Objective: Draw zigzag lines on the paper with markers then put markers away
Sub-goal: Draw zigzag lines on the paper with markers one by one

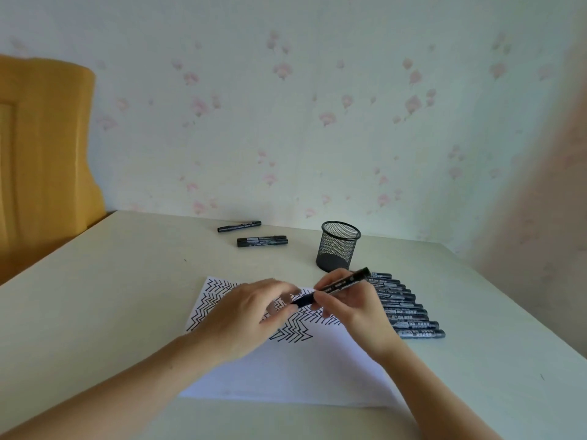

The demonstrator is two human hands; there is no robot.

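Observation:
A white sheet of paper (295,369) lies on the table, its upper part covered with black zigzag lines. Above it my right hand (352,306) grips a black marker (343,285) by its barrel, tilted up to the right. My left hand (251,312) pinches the marker's lower left end, where the cap (303,300) is. A row of several black markers (403,309) lies side by side just right of the paper. An empty black mesh pen cup (338,246) stands upright behind them.
Three more black markers lie at the back of the table: one alone (239,226) and two together (262,241). A wallpapered wall runs along the table's far edge. A yellow wooden piece of furniture (41,147) stands at the left.

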